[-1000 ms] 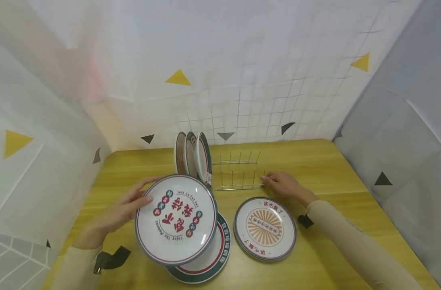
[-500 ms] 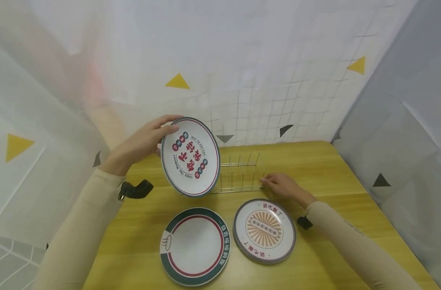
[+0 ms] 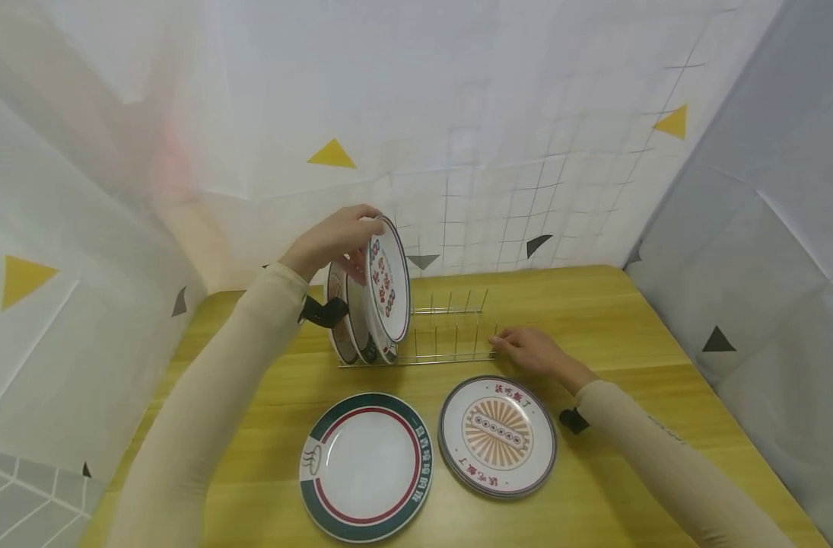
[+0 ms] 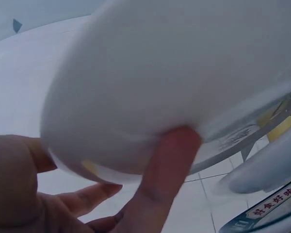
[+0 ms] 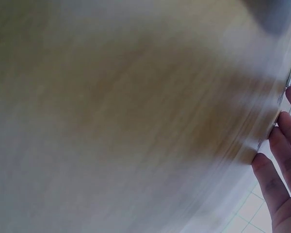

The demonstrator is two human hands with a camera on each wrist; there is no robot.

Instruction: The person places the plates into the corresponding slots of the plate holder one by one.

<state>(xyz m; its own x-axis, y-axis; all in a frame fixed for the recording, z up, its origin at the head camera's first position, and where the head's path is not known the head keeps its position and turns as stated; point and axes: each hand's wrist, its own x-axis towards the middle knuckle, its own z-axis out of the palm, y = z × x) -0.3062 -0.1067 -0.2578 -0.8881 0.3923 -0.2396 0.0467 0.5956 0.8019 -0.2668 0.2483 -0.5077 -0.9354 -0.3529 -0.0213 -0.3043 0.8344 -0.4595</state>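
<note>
"Left hand (image 3: 337,240) first: what is it on?"

"It grips a printed plate (image 3: 389,281) by the upper rim. Well apart, the right hand (image 3: 529,350) touches the right end of the rack (image 3: 450,359); whether it pinches the wire, I cannot tell."

"And around those hands?"

"White walls (image 3: 416,91), then a yellow surface (image 3: 567,320) with the rack on it. Nearer lie a green-rimmed plate (image 3: 364,464) and, just beside it, a stack (image 3: 498,436) with a sunburst on top."

"Where exactly is the printed plate?"

"Over the rack's left half, steeply tilted, just right of three upright plates (image 3: 357,323). Whether it sits in the wires is unclear."

"Smallest thing?"

"Black straps (image 3: 323,312), one near each wrist."
</note>
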